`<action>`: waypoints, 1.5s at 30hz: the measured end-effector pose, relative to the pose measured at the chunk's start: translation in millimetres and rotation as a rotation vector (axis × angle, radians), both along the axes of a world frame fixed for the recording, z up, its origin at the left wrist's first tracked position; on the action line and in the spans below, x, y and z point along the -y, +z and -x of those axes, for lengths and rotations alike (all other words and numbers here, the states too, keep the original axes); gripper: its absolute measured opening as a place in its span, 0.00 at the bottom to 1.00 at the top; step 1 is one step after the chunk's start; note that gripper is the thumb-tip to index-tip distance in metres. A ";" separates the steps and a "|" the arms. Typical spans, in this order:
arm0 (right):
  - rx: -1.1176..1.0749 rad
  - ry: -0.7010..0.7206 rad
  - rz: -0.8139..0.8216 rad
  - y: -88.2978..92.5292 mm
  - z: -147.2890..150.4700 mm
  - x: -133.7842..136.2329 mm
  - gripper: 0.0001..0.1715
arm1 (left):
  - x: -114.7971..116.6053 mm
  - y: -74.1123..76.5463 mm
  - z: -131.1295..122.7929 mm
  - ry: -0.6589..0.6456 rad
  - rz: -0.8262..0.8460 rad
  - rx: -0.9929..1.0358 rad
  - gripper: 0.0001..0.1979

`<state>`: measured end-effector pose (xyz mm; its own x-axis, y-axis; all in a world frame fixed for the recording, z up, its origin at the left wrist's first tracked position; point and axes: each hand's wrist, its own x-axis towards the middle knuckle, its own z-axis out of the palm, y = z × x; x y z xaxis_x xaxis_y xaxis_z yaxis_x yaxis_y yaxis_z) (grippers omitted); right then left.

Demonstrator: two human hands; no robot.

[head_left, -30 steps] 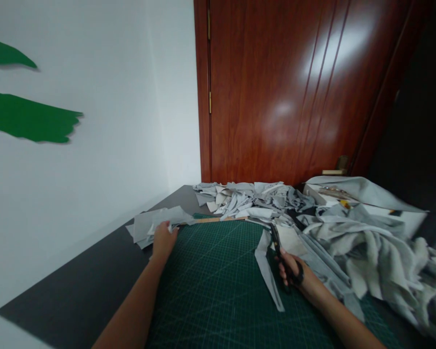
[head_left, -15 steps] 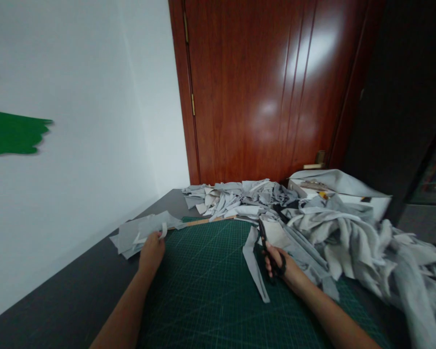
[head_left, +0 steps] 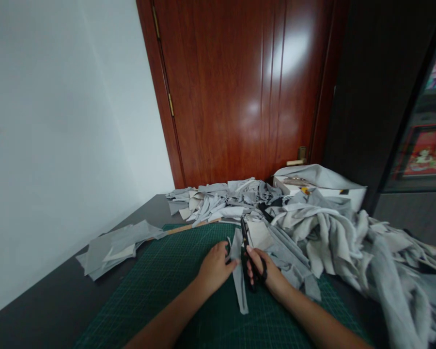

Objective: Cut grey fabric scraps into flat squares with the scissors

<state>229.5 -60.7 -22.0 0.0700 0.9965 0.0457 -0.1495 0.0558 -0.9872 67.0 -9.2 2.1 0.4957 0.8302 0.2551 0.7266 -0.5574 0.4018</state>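
My left hand [head_left: 214, 265] grips the upper part of a long grey fabric strip [head_left: 240, 283] that lies on the green cutting mat [head_left: 174, 281]. My right hand [head_left: 265, 272] is closed round the black handles of a pair of scissors [head_left: 247, 252]. Their blades point away from me, just right of the strip's top end. The two hands are close together near the middle of the mat.
A small stack of cut grey pieces [head_left: 112, 245] lies left of the mat on the dark table [head_left: 58, 310]. Grey scraps [head_left: 218, 198] are heaped at the back, a big fabric pile [head_left: 349, 237] at the right, a white box [head_left: 323, 186] behind, and a wooden door [head_left: 240, 92].
My left hand left the stack of cut pieces at the left and came right to take hold of the strip beside the scissors. The view swung to the right.
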 end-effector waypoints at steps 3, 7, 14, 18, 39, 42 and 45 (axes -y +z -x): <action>-0.029 -0.001 -0.009 0.5 -4.2 12.0 0.36 | -0.2 -2.6 -25.6 -0.050 -0.053 -0.129 0.20; -0.075 -0.087 0.011 5.4 -13.3 28.7 0.37 | -21.0 -5.7 -35.7 -0.087 -0.004 -0.144 0.22; 0.095 -0.232 -0.274 30.9 -42.0 29.8 0.22 | -76.7 14.6 -57.3 -0.040 -0.101 0.149 0.19; 0.003 -0.339 -0.218 24.2 -45.4 22.5 0.19 | -68.6 13.7 -95.4 -0.108 -0.020 0.012 0.21; -0.221 -0.476 -0.144 10.4 -53.8 8.3 0.22 | -75.0 46.4 -7.3 0.024 0.664 0.400 0.08; -0.219 -0.471 -0.144 12.0 -52.1 9.1 0.20 | -99.1 98.0 -25.1 0.058 0.513 0.585 0.09; -0.199 -0.492 -0.185 14.1 -51.4 11.3 0.20 | -124.5 137.4 -49.8 0.080 0.357 0.691 0.16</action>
